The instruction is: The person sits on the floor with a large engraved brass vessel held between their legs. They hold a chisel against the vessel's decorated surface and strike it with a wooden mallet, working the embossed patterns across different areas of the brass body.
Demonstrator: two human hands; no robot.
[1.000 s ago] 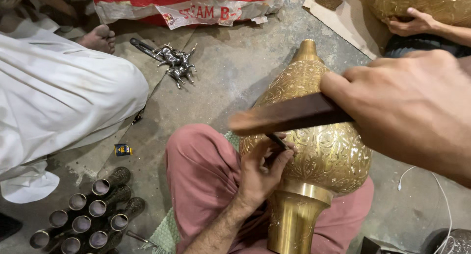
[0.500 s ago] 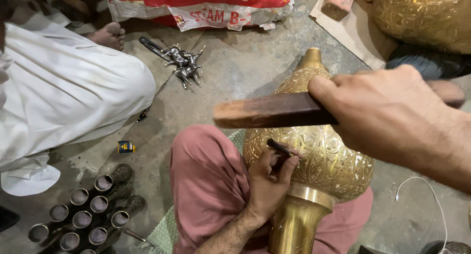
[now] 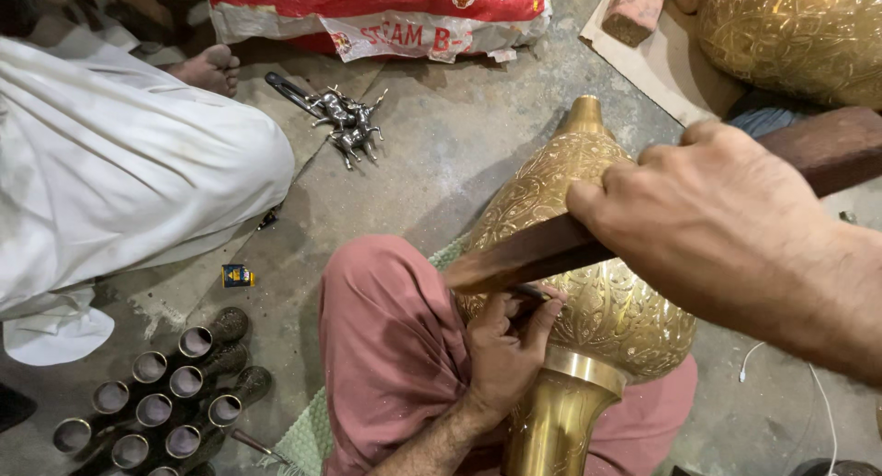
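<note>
Fingers first: the left hand (image 3: 501,347), at lower centre of the frame, pinches a thin dark chisel (image 3: 531,293) between closed fingertips, its tip set against the engraved wall of a large brass vessel (image 3: 606,301). The right hand (image 3: 726,228), at centre right, is wrapped tight around a dark wooden mallet (image 3: 533,255), whose head hangs just above the chisel's butt. The vessel lies tilted across a lap in pink trousers (image 3: 386,347), its pointed finial toward the upper middle and its plain flared neck at the bottom edge.

Clean work here seems to call for a steady chisel angle, light even taps, and the heel of the holding hand braced on the brass so the tip does not skip across the pattern.

Further out: a cluster of small metal cups (image 3: 152,402) at lower left, a person in white cloth (image 3: 119,164) at left, small metal figurines (image 3: 349,127) on the concrete floor, a red-and-white sack (image 3: 386,12) along the top, and another engraved brass piece (image 3: 799,35) at upper right.
</note>
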